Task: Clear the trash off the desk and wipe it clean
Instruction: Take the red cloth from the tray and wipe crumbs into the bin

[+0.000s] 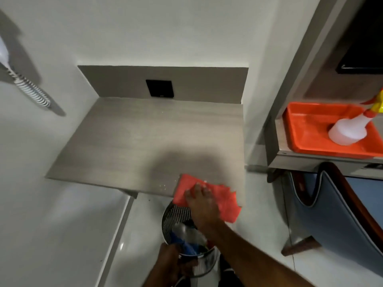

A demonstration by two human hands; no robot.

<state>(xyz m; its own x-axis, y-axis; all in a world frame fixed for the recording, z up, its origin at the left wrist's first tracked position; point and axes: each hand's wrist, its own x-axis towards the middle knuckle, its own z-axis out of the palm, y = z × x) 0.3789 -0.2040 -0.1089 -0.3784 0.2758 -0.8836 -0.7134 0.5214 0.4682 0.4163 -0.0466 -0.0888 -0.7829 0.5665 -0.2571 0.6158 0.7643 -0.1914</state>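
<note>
A grey wood-grain desk (145,137) juts from the wall. My right hand (202,204) presses a red cloth (223,199) flat at the desk's front right edge, part of the cloth hanging over the edge. A few white crumbs (163,184) lie just left of the cloth. Below the edge, my left hand (169,262) grips the rim of a metal mesh waste bin (178,216), held under the cloth. Inside the bin are a clear plastic bottle (190,233) and blue trash.
A black socket plate (159,88) sits in the desk's back panel. To the right, a shelf holds an orange tray (306,133) with a white spray bottle (348,130). A blue chair (339,214) stands below it. A coiled cord (31,88) hangs on the left wall.
</note>
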